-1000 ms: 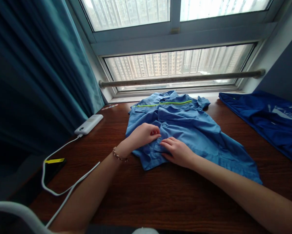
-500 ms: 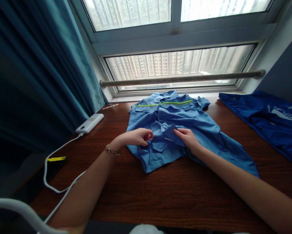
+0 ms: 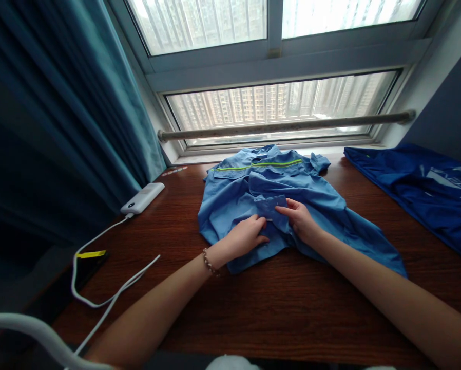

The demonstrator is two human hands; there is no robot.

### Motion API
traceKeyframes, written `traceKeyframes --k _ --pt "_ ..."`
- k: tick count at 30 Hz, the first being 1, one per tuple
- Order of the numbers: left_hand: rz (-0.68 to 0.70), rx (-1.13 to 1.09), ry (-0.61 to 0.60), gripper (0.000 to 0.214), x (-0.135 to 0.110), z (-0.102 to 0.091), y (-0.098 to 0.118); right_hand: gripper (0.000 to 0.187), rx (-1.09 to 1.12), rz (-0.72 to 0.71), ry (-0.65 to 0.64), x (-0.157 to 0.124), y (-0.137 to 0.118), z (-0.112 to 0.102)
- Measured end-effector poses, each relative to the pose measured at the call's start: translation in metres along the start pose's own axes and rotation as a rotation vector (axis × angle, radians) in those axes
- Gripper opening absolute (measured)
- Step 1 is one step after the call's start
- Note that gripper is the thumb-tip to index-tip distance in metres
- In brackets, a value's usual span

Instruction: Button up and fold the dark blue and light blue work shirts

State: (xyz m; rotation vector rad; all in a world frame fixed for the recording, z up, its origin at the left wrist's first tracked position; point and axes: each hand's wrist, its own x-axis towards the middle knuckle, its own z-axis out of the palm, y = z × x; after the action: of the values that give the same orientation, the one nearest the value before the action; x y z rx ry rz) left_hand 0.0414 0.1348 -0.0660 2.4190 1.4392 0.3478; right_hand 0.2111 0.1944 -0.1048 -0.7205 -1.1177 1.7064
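Observation:
A light blue work shirt [image 3: 230, 195] with yellow-green stripes lies spread and wrinkled on the wooden table. My right hand [image 3: 303, 222] pinches the edge of a darker blue fabric flap [image 3: 271, 206] on the shirt between thumb and fingers. Just left of it, my left hand [image 3: 246, 237] has curled fingers on the cloth below the flap, beside a thin white strip. The left fingertips bear on the shirt and partly hide the fabric there. A beaded bracelet [image 3: 210, 262] circles the left wrist.
A white power bank [image 3: 142, 198] with a white cable [image 3: 118, 290] lies at the left near the curtain [image 3: 111, 113]. Dark blue printed cloth [image 3: 419, 190] lies at the right. A metal rail [image 3: 284, 126] crosses the window behind the shirt.
My left hand has moved right across the shirt, up to the flap, covering the button that showed before. The flap has been turned flatter in my right hand, which keeps hold of it.

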Motion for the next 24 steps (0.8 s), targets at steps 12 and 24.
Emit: traceKeyframes --k 12,24 --pt "-0.060 -0.208 0.120 0.013 0.002 0.006 -0.007 0.016 -1.104 -0.620 0.007 -0.022 0.010 0.016" --pt "-0.371 -1.172 0.193 0.024 0.009 -0.002 -0.006 0.025 -0.312 -0.019 -0.100 -0.008 -0.002 0.009"
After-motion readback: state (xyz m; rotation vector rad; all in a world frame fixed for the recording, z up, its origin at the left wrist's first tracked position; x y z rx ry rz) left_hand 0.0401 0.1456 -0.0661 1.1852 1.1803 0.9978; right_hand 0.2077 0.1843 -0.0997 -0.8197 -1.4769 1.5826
